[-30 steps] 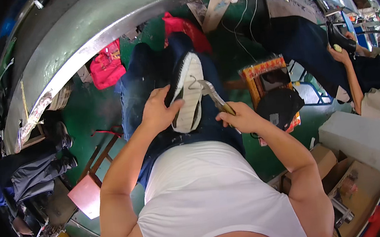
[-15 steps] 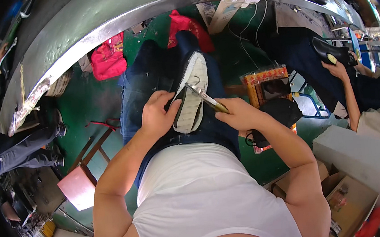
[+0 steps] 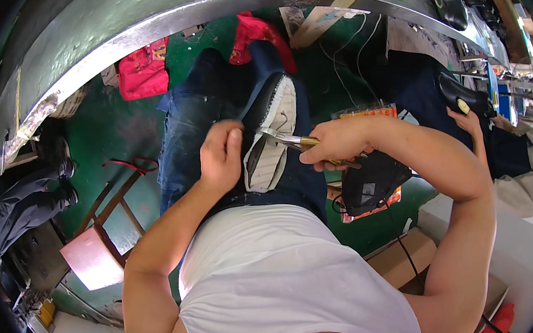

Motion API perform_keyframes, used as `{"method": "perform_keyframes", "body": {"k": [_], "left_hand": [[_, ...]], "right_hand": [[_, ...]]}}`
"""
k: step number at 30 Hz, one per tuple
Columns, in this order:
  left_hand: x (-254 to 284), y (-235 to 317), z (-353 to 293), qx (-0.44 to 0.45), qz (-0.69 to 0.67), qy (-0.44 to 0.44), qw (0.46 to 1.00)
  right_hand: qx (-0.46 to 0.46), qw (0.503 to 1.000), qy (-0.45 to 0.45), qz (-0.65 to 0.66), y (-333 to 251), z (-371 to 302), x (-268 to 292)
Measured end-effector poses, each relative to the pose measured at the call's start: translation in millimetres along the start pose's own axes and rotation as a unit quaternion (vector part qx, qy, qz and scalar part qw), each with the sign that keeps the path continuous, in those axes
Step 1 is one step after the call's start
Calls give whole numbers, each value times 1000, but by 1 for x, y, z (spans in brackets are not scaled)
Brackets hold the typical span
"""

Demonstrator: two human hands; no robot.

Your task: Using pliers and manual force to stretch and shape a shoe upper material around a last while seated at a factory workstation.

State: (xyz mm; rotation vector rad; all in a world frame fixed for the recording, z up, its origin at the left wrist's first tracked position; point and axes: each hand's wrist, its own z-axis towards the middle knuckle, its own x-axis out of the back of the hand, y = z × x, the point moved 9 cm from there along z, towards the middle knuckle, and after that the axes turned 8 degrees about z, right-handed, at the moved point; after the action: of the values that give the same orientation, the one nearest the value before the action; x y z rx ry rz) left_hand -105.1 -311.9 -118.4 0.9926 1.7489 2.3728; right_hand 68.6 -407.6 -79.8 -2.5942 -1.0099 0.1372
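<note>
A dark shoe (image 3: 270, 159) lies sole side up on my thighs, toe pointing away. Its pale insole board and the rough, whitish edge of the upper show, and a bent dark wire or string sits near its middle. My right hand (image 3: 341, 141) is wrapped round a pair of pincers (image 3: 289, 140), whose metal head rests on the shoe's underside near the left edge. Beside the left edge of the shoe is my left hand (image 3: 221, 159), fingers curled and thumb drawn in against them. Its fingertips are partly blurred, and anything between them is hidden.
A metal-edged bench (image 3: 200, 9) curves across the far side. Red cloths (image 3: 144, 70) lie beyond my knees. On the left stands a pink-topped stool (image 3: 92, 257); at right, a black bag (image 3: 374, 182) and cardboard box (image 3: 404, 259). Another person's hand (image 3: 467, 123) holds a black shoe (image 3: 465, 93).
The pincers' handles have swung to the right and lie flatter, with my right forearm raised outward. My left hand has curled up more and shifted slightly. The whole view has shifted a little.
</note>
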Motion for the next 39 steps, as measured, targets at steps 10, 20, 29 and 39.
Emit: {"method": "perform_keyframes", "body": {"k": [10,20,29,39], "left_hand": [[-56,-63,-12,88,-42,-284,954],[-58,-54,14,105,-128,-318,933],[-57,-45,28,187,-154,-255,936],[-40,-29,-3,115,55,-161,979]], "right_hand": [[247,930,160,-219,18,38,22],[429,832,322,-143,39,59,39],[303,860,394,-116,40,26,20],[211,918,177,287,45,68,-11]]}}
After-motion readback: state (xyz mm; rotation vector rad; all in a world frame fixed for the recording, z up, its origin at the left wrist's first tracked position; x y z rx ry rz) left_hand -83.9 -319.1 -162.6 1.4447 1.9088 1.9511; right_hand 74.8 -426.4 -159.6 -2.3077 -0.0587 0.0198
